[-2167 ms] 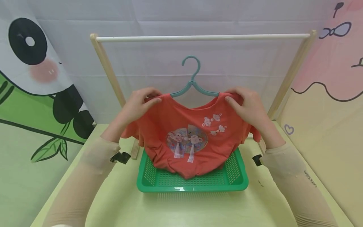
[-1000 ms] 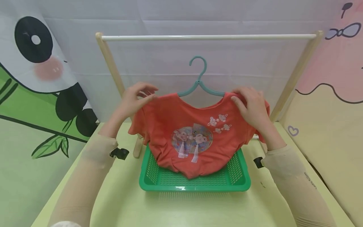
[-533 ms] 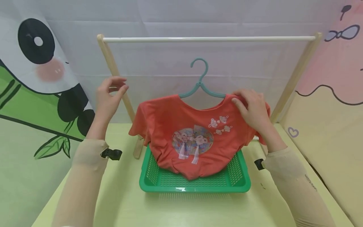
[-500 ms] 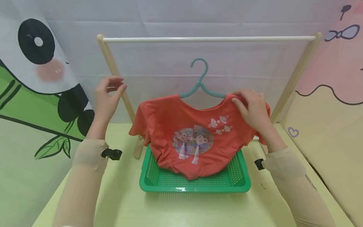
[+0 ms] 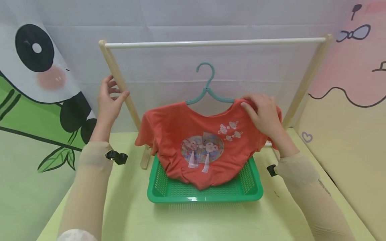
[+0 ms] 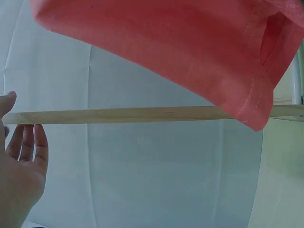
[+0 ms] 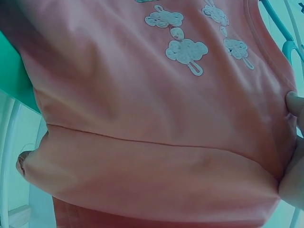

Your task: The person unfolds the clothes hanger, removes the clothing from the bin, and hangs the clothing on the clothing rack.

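In the head view a red short-sleeved shirt (image 5: 169, 117) with round patchwork and tassels hangs spread on a teal hanger (image 5: 207, 88), whose hook stands free below the rack's bar. My right hand (image 5: 265, 115) pinches the shirt's shoulder beside the hanger's arm, thumb in front; the right wrist view shows that thumb (image 7: 295, 104) on the cloth. At the left, my left hand (image 5: 108, 103) holds the wooden post of the clothes rack (image 5: 120, 82). The left wrist view has the post (image 6: 142, 115) between thumb and fingers. The shirt's hem droops into a green basket (image 5: 205, 199).
The rack's white bar (image 5: 217, 43) runs across above the hanger. Its right post (image 5: 307, 80) rises behind my right hand. The basket stands on a pale yellow-green table (image 5: 193, 222), with printed cloth walls (image 5: 340, 140) on the sides.
My left hand has let go of the shirt's shoulder, moved left and taken hold of the rack's post. The right hand keeps its pinch on the shirt. The head view has shifted slightly.
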`<state>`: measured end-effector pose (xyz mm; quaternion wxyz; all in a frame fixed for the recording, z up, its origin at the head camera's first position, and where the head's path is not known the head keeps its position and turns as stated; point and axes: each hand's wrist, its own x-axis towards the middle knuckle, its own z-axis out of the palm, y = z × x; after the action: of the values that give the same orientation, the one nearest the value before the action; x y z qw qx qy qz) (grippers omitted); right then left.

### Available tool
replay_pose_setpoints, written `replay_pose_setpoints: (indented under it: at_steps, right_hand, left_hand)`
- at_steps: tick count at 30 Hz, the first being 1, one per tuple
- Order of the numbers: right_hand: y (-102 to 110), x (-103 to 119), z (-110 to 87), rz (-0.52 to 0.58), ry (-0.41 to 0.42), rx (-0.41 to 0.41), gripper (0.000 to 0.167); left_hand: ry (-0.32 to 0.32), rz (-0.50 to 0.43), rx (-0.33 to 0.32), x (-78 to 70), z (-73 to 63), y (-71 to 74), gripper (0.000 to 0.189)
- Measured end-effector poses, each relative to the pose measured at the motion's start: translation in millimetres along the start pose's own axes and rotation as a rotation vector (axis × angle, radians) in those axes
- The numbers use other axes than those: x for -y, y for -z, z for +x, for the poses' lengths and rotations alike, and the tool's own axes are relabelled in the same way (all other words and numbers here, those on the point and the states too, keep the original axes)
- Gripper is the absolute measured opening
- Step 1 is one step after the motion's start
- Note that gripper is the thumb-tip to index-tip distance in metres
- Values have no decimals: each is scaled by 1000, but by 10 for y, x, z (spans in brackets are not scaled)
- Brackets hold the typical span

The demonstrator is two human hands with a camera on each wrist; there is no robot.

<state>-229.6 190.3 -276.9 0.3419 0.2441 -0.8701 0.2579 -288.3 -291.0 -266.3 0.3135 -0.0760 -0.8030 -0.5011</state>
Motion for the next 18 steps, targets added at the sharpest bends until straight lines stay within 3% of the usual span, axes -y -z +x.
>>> replay_pose_setpoints:
  at_steps: [8, 16, 18]
  right_hand:
    - [-80, -4, 29, 37, 47, 0, 22]
    - [-152, -131, -107, 56, 30, -45, 19]
    - [-153, -158, -133, 54, 21, -61, 20]
  left_hand:
    - [6, -81, 116, -62, -82, 155, 48]
    - [14, -209, 134, 0, -149, 106, 49]
    - [8, -205, 131, 15, -149, 78, 47]
